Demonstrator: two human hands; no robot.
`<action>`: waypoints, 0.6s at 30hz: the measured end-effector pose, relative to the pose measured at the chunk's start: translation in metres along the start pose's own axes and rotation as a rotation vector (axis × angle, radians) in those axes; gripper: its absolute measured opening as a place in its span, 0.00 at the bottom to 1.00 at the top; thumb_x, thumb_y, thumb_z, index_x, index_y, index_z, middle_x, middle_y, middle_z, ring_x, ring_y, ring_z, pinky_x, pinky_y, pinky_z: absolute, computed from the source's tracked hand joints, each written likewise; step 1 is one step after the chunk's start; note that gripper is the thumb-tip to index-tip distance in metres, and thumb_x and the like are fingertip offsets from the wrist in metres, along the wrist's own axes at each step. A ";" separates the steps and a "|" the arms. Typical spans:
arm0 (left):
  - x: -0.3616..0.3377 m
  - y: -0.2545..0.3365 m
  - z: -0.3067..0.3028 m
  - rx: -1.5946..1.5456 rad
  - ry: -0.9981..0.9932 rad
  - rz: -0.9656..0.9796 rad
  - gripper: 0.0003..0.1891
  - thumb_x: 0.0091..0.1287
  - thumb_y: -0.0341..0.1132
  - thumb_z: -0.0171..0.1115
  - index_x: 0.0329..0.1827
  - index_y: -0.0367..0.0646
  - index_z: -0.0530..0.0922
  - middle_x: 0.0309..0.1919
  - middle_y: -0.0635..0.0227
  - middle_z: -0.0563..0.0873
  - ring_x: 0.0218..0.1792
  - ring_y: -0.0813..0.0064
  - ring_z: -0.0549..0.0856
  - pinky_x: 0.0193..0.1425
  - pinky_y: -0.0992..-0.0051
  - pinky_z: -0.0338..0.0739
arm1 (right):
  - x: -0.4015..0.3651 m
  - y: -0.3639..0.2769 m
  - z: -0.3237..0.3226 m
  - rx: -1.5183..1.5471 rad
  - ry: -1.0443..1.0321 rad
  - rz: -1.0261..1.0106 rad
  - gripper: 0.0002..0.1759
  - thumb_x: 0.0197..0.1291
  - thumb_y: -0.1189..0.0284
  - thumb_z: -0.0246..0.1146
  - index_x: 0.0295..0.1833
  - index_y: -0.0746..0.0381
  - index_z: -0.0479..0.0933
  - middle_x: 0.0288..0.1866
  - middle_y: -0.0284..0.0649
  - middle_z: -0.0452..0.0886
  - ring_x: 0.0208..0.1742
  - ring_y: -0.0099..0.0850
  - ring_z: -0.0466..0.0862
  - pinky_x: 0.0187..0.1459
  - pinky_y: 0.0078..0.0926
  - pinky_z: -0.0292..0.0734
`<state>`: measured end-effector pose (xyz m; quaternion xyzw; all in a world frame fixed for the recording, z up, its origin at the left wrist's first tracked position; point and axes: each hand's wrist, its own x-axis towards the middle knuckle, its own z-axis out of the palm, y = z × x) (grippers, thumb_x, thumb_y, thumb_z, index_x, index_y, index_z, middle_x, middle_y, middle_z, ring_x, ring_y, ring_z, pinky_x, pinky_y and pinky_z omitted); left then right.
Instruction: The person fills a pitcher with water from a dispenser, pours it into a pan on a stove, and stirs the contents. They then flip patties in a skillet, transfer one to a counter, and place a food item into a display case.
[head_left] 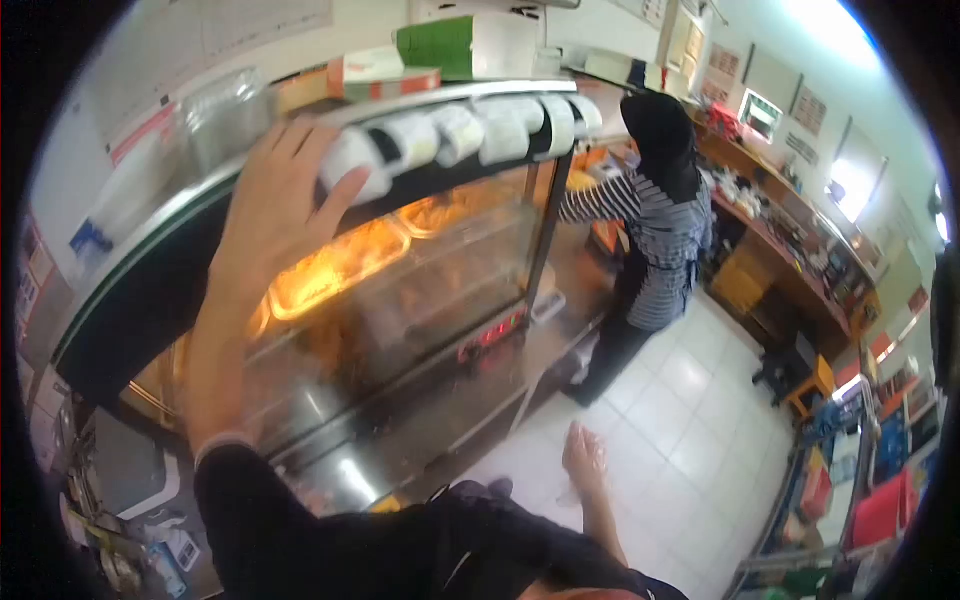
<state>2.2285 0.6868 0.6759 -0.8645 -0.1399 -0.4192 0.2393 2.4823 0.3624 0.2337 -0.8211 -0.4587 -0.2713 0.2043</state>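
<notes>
My left hand (285,190) is raised to the top edge of a lit glass food warmer (440,290), fingers spread against the first of several curled paper slips (460,135) along that edge. Whether it grips the slip cannot be made out. Behind the glass, yellow-orange food shows in metal trays (340,275). Low over the tiled floor, my right hand (585,455) has its fingers drawn together, in what looks like a thin clear glove. What it holds, if anything, is too small to tell.
Beyond the warmer a person in a striped top (665,240) stands with an arm stretched to the counter. Boxes (435,45) lie on top of the warmer. A long wooden counter (770,240) runs at the right, with shelves holding a red bin (882,512) nearer.
</notes>
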 end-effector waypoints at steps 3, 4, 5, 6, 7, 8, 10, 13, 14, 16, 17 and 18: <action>0.019 0.018 -0.004 0.004 -0.131 -0.107 0.17 0.64 0.40 0.61 0.49 0.34 0.76 0.45 0.54 0.79 0.49 0.51 0.77 0.57 0.62 0.71 | 0.067 0.029 0.036 0.201 -0.162 -0.034 0.21 0.68 0.65 0.49 0.63 0.63 0.71 0.55 0.49 0.78 0.46 0.45 0.79 0.48 0.44 0.75; 0.025 0.025 -0.001 0.041 -0.147 -0.180 0.17 0.65 0.39 0.59 0.51 0.35 0.75 0.48 0.53 0.78 0.51 0.51 0.77 0.59 0.63 0.70 | 0.109 0.038 0.027 0.411 -0.253 0.008 0.21 0.67 0.69 0.49 0.63 0.62 0.69 0.52 0.48 0.78 0.43 0.41 0.80 0.44 0.39 0.76; 0.025 0.033 0.000 0.065 -0.174 -0.217 0.17 0.66 0.39 0.59 0.52 0.36 0.75 0.49 0.53 0.78 0.52 0.51 0.77 0.59 0.63 0.70 | 0.154 0.043 0.010 0.738 -0.369 0.112 0.21 0.65 0.73 0.49 0.64 0.62 0.67 0.48 0.47 0.79 0.39 0.37 0.81 0.40 0.35 0.77; 0.026 0.040 0.000 0.091 -0.202 -0.253 0.17 0.66 0.38 0.58 0.53 0.37 0.75 0.50 0.52 0.78 0.54 0.51 0.77 0.60 0.64 0.69 | 0.204 0.049 -0.003 1.009 -0.436 0.194 0.22 0.64 0.77 0.49 0.64 0.62 0.65 0.45 0.46 0.79 0.36 0.33 0.82 0.37 0.31 0.77; 0.029 0.049 0.002 0.167 -0.212 -0.330 0.17 0.68 0.38 0.56 0.55 0.38 0.74 0.53 0.52 0.77 0.56 0.51 0.76 0.62 0.64 0.68 | 0.248 0.057 -0.010 1.162 -0.414 0.177 0.24 0.62 0.81 0.49 0.65 0.61 0.63 0.42 0.46 0.79 0.32 0.29 0.83 0.33 0.27 0.78; 0.034 0.054 0.005 0.222 -0.210 -0.387 0.18 0.68 0.38 0.55 0.56 0.38 0.74 0.55 0.52 0.77 0.57 0.52 0.76 0.63 0.65 0.68 | 0.295 0.062 -0.025 1.179 -0.358 0.100 0.27 0.60 0.82 0.50 0.66 0.61 0.62 0.43 0.45 0.80 0.35 0.30 0.85 0.35 0.27 0.79; 0.044 0.066 0.007 0.366 -0.151 -0.411 0.19 0.70 0.39 0.53 0.59 0.38 0.73 0.58 0.53 0.76 0.60 0.52 0.75 0.66 0.65 0.66 | 0.374 0.084 -0.006 1.084 -0.064 -0.135 0.24 0.57 0.85 0.56 0.61 0.63 0.70 0.47 0.44 0.80 0.44 0.32 0.85 0.44 0.28 0.79; 0.074 0.105 0.017 0.486 -0.066 -0.348 0.19 0.72 0.39 0.50 0.59 0.36 0.73 0.57 0.55 0.77 0.60 0.55 0.76 0.67 0.65 0.64 | 0.475 0.088 -0.027 1.436 0.071 -0.161 0.27 0.56 0.84 0.59 0.63 0.61 0.68 0.49 0.44 0.80 0.51 0.29 0.79 0.53 0.26 0.75; 0.096 0.121 0.030 0.314 0.003 -0.288 0.19 0.73 0.40 0.48 0.59 0.35 0.73 0.55 0.55 0.78 0.59 0.57 0.76 0.67 0.66 0.64 | 0.499 0.078 -0.031 1.697 0.087 -0.057 0.31 0.54 0.83 0.61 0.66 0.63 0.63 0.51 0.45 0.80 0.48 0.30 0.80 0.50 0.24 0.76; 0.146 0.147 0.060 -0.013 0.018 -0.216 0.21 0.74 0.43 0.45 0.58 0.35 0.74 0.51 0.55 0.80 0.56 0.62 0.77 0.65 0.68 0.65 | 0.535 0.071 -0.043 1.769 0.036 -0.221 0.33 0.54 0.81 0.62 0.67 0.65 0.61 0.51 0.47 0.81 0.47 0.31 0.81 0.49 0.24 0.76; 0.173 0.158 0.085 -0.164 -0.016 -0.217 0.23 0.74 0.46 0.44 0.57 0.36 0.74 0.49 0.55 0.81 0.55 0.64 0.78 0.64 0.69 0.66 | 0.544 0.068 -0.043 1.802 0.030 -0.382 0.35 0.53 0.79 0.64 0.68 0.66 0.59 0.51 0.49 0.81 0.46 0.31 0.81 0.49 0.23 0.76; 0.176 0.167 0.085 -0.131 -0.024 -0.254 0.23 0.74 0.46 0.44 0.57 0.36 0.74 0.49 0.55 0.81 0.55 0.64 0.78 0.64 0.69 0.66 | 0.548 0.065 -0.041 1.828 -0.013 -0.405 0.35 0.53 0.79 0.64 0.68 0.66 0.59 0.51 0.49 0.81 0.46 0.31 0.81 0.49 0.23 0.76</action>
